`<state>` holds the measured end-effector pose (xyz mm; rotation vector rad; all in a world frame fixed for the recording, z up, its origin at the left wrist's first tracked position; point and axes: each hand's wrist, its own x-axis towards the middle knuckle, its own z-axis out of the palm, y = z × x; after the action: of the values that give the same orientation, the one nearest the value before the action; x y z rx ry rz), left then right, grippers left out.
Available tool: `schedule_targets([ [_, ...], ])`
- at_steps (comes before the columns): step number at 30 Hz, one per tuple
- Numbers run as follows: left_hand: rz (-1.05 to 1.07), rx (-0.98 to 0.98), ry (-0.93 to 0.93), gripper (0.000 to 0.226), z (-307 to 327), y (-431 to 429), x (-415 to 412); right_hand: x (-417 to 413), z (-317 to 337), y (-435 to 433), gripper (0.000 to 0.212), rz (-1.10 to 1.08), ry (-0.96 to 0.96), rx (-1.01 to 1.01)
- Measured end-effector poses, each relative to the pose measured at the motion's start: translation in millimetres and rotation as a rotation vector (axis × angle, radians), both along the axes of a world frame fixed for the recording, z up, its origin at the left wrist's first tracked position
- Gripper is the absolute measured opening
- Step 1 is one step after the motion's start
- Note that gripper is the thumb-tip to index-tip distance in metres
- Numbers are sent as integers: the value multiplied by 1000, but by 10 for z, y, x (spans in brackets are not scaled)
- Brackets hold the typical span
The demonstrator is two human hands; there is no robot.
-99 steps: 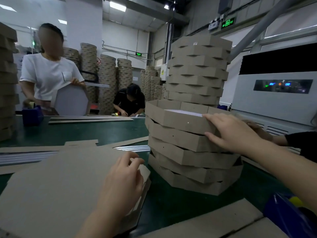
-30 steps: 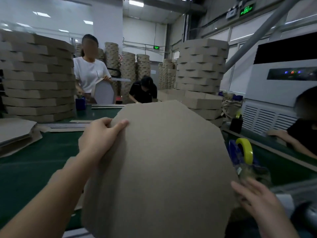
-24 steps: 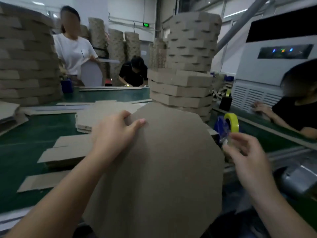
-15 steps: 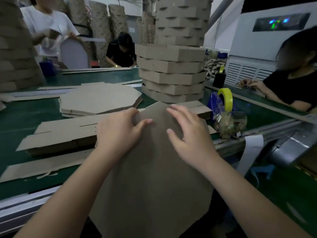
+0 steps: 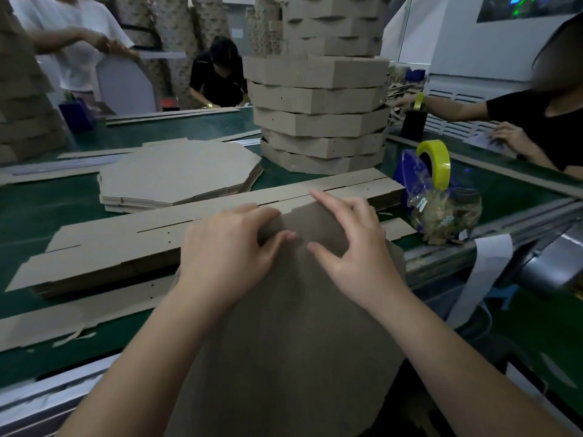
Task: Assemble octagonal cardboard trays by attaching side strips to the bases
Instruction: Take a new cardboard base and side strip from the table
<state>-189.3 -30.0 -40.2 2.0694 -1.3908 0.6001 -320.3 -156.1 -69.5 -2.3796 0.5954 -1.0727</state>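
Note:
A flat octagonal cardboard base (image 5: 293, 335) leans toward me over the table's near edge. My left hand (image 5: 224, 253) grips its top left edge, thumb on the near face and fingers curled over the top. My right hand (image 5: 353, 247) holds the top edge too, thumb on the near face and fingers over the far side. Just behind the base lies a pile of long side strips (image 5: 126, 241). A stack of flat bases (image 5: 176, 178) lies further back, beside a tower of finished trays (image 5: 318, 111).
A blue tape dispenser with a yellow roll (image 5: 432, 165) stands at the right above a clear bag of scraps (image 5: 448, 212). A person in black (image 5: 536, 121) works at the right; two others work across the green table (image 5: 38, 209). A metal rail (image 5: 492, 234) edges the table.
The base came from upright in my left hand down to the table edge. My right hand moved from the tape dispenser side onto the base's top edge, and my view tilted down.

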Motion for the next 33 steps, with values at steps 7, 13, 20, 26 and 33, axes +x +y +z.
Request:
schedule_targets([
  [7,-48,117,-116,41,66,-38,-27,-145,-111,-60,62,-39,3,106],
  [13,59,20,325,43,-100,97,25,-293,-308,-111,61,-92,12,133],
  [20,108,30,293,47,-135,88,2,-319,-275,-125,61,-73,29,162],
  [26,27,-5,373,33,-116,176,78,-307,-181,-112,63,-70,84,133],
  [33,-87,-51,523,26,-145,225,143,-266,-103,38,57,-76,95,-164],
])
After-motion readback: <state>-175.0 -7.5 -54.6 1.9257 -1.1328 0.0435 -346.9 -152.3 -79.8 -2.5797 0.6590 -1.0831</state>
